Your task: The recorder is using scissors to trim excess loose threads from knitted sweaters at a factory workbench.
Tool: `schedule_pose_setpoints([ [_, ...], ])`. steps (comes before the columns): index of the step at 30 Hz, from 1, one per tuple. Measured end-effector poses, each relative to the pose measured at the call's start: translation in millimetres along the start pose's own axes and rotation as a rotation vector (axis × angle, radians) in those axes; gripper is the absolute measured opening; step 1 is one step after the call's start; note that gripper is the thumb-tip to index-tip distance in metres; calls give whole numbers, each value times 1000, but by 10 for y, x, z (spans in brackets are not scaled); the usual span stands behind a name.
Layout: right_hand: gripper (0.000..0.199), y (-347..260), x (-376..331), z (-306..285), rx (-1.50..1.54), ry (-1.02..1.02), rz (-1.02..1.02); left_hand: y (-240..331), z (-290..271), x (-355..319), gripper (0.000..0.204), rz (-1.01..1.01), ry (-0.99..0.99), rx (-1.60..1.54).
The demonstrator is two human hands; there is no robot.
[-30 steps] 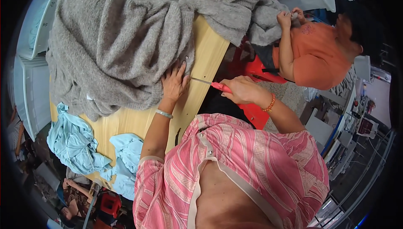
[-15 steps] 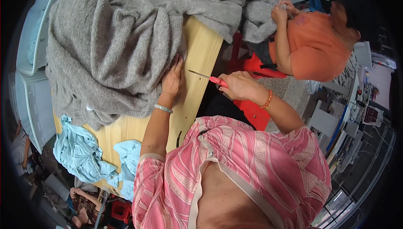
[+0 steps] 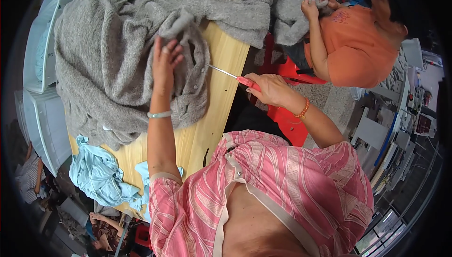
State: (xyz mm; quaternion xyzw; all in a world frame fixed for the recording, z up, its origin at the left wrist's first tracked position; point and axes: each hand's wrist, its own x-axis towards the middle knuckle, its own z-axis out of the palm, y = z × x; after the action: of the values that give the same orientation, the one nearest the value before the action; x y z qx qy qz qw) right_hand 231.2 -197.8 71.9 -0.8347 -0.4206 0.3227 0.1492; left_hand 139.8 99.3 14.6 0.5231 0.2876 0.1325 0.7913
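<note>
A large heap of grey knitted garments [image 3: 108, 45] covers most of the far and left part of the wooden table. My left hand [image 3: 165, 61] is over this heap with its fingers apart, by a raised fold of the knit. Some small round buttons [image 3: 196, 86] show on the grey cloth near the table's right edge. My right hand [image 3: 268, 89] is closed round the red handle of slim scissors [image 3: 245, 81]. Their metal blade points left, with its tip at the edge of the grey garment.
Light blue cloth [image 3: 99, 174] lies on the table's near left. Translucent bins [image 3: 40, 125] line the left side. At the far right, a person in an orange shirt [image 3: 358, 45] handles grey knit, seated by a red stool [image 3: 289, 125]. Other people are at the lower left.
My left hand has moved from the garment's right edge up and left, and the cloth there is now turned, showing buttons. The scissors' tip has come up to the garment's edge.
</note>
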Motion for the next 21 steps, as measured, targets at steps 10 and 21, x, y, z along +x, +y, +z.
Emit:
schedule_pose_setpoints([
  [10,34,121,6,34,-47,0,99,-519,133,-176,50,663,-112,1015],
  [21,29,1,98,-112,-52,-141,-14,-1054,-139,-658,52,249,-348,1129],
])
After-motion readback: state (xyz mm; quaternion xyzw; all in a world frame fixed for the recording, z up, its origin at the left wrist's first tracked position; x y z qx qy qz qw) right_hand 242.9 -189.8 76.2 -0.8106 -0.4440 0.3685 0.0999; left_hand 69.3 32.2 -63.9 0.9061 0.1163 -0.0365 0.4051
